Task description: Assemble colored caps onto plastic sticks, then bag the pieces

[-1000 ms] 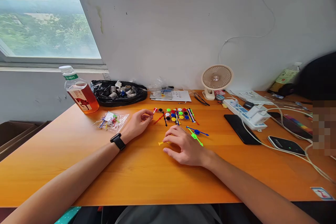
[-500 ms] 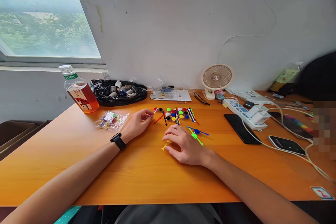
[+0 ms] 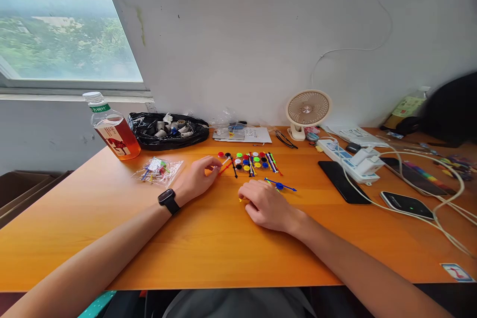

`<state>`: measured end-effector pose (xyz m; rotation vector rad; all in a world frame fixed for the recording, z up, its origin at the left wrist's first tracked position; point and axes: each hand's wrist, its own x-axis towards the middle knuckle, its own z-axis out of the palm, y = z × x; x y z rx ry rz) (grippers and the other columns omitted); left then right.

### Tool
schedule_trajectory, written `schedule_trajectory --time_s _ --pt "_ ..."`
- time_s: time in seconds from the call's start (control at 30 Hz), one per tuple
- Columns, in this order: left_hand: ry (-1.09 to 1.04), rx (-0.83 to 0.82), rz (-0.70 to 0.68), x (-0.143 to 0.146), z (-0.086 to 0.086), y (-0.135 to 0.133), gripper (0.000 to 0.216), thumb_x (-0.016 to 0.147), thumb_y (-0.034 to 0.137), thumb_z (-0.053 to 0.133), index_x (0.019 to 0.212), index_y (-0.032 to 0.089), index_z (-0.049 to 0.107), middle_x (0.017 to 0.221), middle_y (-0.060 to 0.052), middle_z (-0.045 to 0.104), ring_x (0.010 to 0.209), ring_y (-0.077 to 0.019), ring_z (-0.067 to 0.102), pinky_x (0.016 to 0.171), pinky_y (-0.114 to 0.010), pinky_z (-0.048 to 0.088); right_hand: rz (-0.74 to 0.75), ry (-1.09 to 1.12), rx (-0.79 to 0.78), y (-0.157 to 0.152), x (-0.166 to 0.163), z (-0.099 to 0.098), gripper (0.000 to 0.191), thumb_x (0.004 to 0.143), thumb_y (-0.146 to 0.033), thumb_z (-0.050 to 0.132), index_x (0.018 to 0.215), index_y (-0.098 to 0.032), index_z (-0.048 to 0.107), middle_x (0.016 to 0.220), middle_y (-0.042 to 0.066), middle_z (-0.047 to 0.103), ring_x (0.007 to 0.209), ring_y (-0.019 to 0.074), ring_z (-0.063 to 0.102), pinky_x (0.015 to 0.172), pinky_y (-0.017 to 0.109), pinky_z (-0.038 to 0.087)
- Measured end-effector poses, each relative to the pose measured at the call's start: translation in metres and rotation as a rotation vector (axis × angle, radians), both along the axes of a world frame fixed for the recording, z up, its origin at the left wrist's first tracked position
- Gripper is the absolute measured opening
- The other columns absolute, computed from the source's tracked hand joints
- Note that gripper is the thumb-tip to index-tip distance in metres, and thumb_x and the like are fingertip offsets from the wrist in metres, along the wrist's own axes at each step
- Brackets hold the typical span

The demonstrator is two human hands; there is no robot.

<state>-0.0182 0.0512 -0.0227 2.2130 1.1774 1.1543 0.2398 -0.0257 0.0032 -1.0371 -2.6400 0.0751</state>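
Note:
My left hand (image 3: 201, 175) is at the left end of the small plastic parts, thumb and fingertips close together at a red arrow (image 3: 225, 167) and a white stick; what they pinch is hidden. My right hand (image 3: 267, 204) is curled low over the table, its fingers around a yellow arrow piece (image 3: 240, 200) that is mostly covered. Just behind it lies a blue arrow with a round disc (image 3: 279, 186), with a bit of green beside it. A black arrow (image 3: 234, 168) and rows of coloured discs (image 3: 246, 163) lie between the hands, further back. Several thin arrows (image 3: 275, 163) lie to their right.
A bag of coloured parts (image 3: 158, 171), a drink bottle (image 3: 115, 131) and a black plastic bag (image 3: 167, 141) are on the left. A fan (image 3: 308, 109) stands at the back. Right are a power strip (image 3: 350, 161), a black phone (image 3: 343, 182), another phone (image 3: 407, 205) and loose cables.
My left hand has come slightly right, its thumb now beside the red arrow. My right hand has drawn right with the yellow piece and now covers most of the green arrow.

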Motion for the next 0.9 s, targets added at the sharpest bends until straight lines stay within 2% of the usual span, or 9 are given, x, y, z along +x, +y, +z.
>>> schedule_trajectory --time_s 0.1,0.23,0.37,0.47,0.63,0.77,0.9 --pt "0.073 0.041 -0.075 0.005 0.006 -0.01 0.019 0.1 0.03 0.053 0.1 0.023 0.071 0.102 -0.006 0.075 0.095 -0.023 0.071 0.088 -0.034 0.057 -0.055 -0.177 0.056 0.0 0.003 0.006 0.014 0.086 -0.006 0.058 0.092 -0.019 0.062 0.093 0.008 0.07 0.087 0.0237 0.059 0.076 0.035 0.037" --pt "0.138 0.032 -0.236 0.015 0.009 -0.025 0.022 0.103 0.028 0.052 0.104 0.023 0.073 0.104 -0.008 0.076 0.092 -0.0217 0.071 0.086 -0.032 0.057 -0.176 -0.331 0.109 0.001 0.01 0.012 0.021 0.084 0.001 0.057 0.092 -0.017 0.064 0.096 0.011 0.072 0.091 0.0266 0.063 0.078 0.038 0.036" --pt "0.199 -0.003 -0.372 0.025 0.005 -0.035 0.027 0.104 0.03 0.05 0.11 0.025 0.076 0.106 -0.009 0.077 0.096 -0.0233 0.072 0.09 -0.034 0.057 -0.277 -0.369 0.121 0.004 0.017 0.015 0.022 0.085 0.002 0.057 0.093 -0.016 0.066 0.097 0.013 0.074 0.092 0.0283 0.064 0.081 0.04 0.036" --pt "0.205 -0.013 -0.408 0.029 0.003 -0.038 0.028 0.106 0.031 0.05 0.112 0.025 0.077 0.105 -0.009 0.078 0.095 -0.0235 0.072 0.09 -0.035 0.057 -0.294 -0.303 0.17 0.005 0.018 0.016 0.019 0.086 -0.001 0.057 0.094 -0.016 0.064 0.097 0.013 0.072 0.092 0.0282 0.062 0.08 0.04 0.036" --pt "0.162 0.001 -0.399 0.028 0.005 -0.037 0.021 0.101 0.033 0.061 0.118 0.025 0.072 0.113 -0.008 0.075 0.099 -0.0228 0.071 0.093 -0.034 0.056 -0.169 -0.116 0.189 0.001 0.009 0.015 0.011 0.097 -0.011 0.056 0.101 -0.018 0.063 0.103 0.011 0.069 0.099 0.0274 0.057 0.085 0.039 0.039" --pt "0.197 0.013 -0.355 0.023 0.009 -0.035 0.031 0.095 0.04 0.071 0.121 0.023 0.07 0.107 -0.009 0.072 0.096 -0.024 0.069 0.087 -0.033 0.056 -0.046 -0.146 0.161 -0.003 0.003 0.009 0.01 0.104 -0.018 0.055 0.108 -0.018 0.063 0.109 0.011 0.067 0.106 0.0273 0.056 0.089 0.04 0.042" --pt "0.221 -0.04 -0.363 0.017 0.015 -0.035 0.037 0.093 0.042 0.069 0.124 0.022 0.068 0.098 -0.008 0.072 0.089 -0.0238 0.068 0.083 -0.033 0.055 0.0 -0.171 0.143 -0.003 0.003 0.003 0.013 0.107 -0.016 0.049 0.109 -0.017 0.062 0.111 0.01 0.067 0.104 0.0254 0.056 0.088 0.039 0.044"
